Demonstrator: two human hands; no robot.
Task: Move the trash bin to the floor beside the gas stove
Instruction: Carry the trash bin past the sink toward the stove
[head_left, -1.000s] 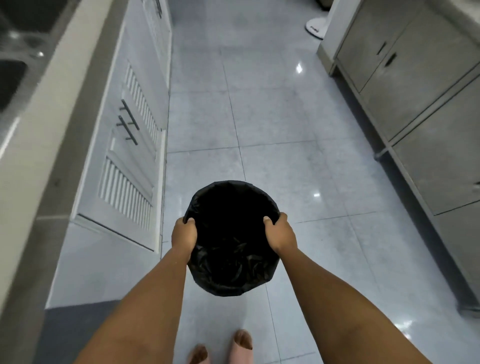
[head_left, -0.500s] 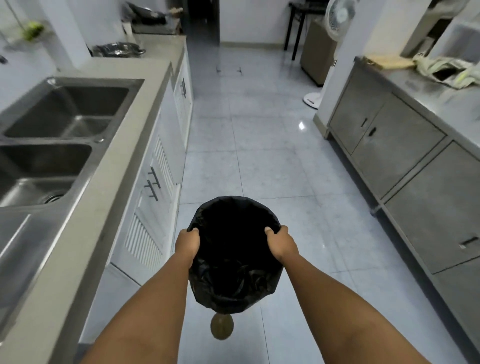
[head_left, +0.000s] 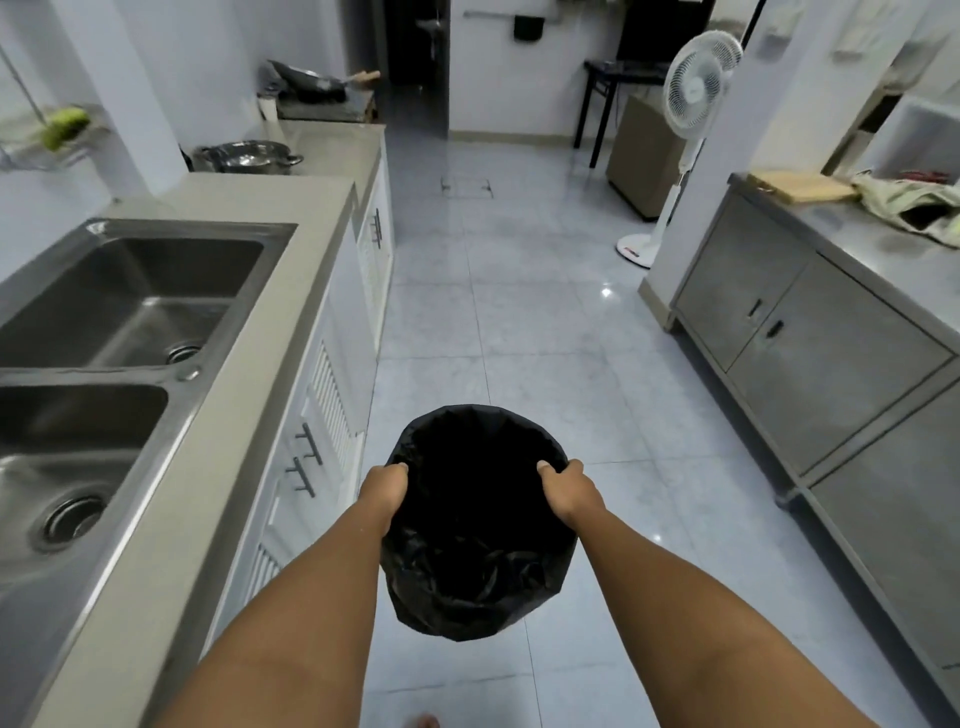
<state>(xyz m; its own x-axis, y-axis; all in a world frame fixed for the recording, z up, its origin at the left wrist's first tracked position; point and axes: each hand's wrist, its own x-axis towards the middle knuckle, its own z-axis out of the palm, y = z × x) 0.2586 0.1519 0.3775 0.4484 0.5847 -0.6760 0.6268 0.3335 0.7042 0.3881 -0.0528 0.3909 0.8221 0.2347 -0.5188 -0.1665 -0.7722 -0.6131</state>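
The trash bin (head_left: 475, 551), lined with a black plastic bag, hangs in the air above the tiled floor in front of me. My left hand (head_left: 383, 491) grips its left rim and my right hand (head_left: 570, 491) grips its right rim. Far ahead on the left, the gas stove (head_left: 324, 106) sits at the end of the counter with a wok (head_left: 309, 83) on it.
A counter with a double steel sink (head_left: 119, 332) runs along the left, with white cabinets (head_left: 322, 415) below. Grey metal cabinets (head_left: 831, 364) line the right. A white standing fan (head_left: 685, 135) and a small brown cabinet (head_left: 641, 161) stand at the far right. A steel pot (head_left: 244, 156) rests on the counter.
The view has tilted up from the floor to the whole kitchen aisle. Both hands keep their grip on the bin, which has been carried forward along the aisle.
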